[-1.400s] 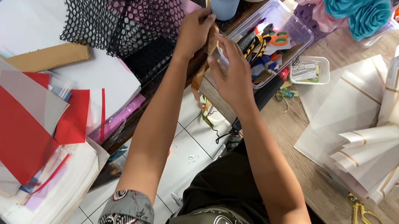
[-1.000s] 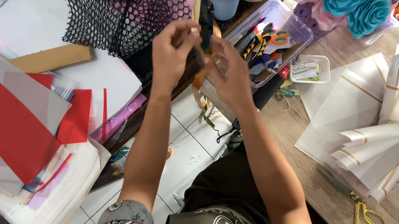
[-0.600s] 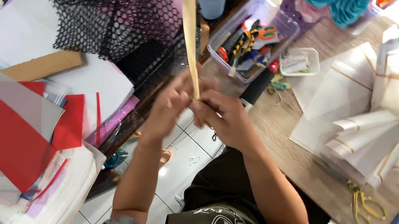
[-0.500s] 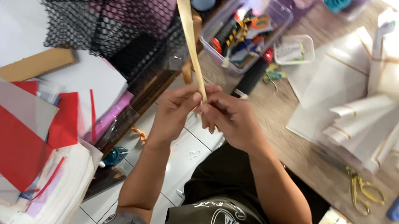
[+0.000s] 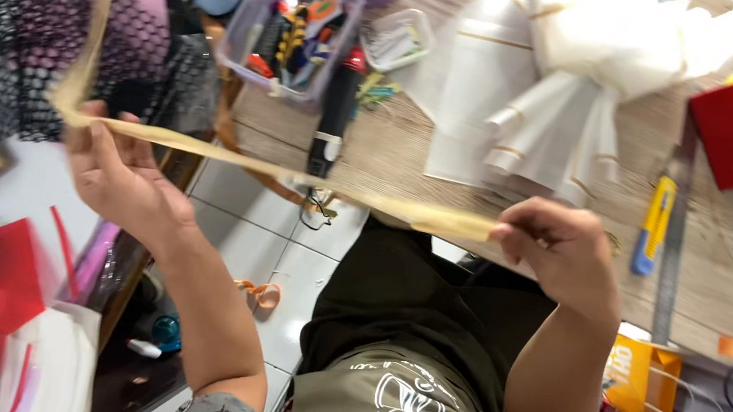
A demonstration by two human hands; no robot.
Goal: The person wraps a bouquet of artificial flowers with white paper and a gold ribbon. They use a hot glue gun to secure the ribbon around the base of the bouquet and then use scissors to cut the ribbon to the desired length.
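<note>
Since 0.5 s ago both hands have pulled apart, and the ribbon (image 5: pixel 294 173), then near upright, now runs roughly level, left to right, over the gap betw. the tables. Left hand (image 5: pixel 115 173) pinches it at a bend, fingers closed on it; from there it turns up along the black mesh (image 5: pixel 13 47). Right hand (image 5: pixel 554 249) is curled shut on the other end. Ribbon is thin, flat, pale tan, papery w/ a slight twist, blurred. Beyond it: clear plastic bin (image 5: pixel 292 21), white pleated paper (image 5: pixel 582 122), yellow cutter (image 5: pixel 654 225) on wood table (image 5: pixel 395 143).
</note>
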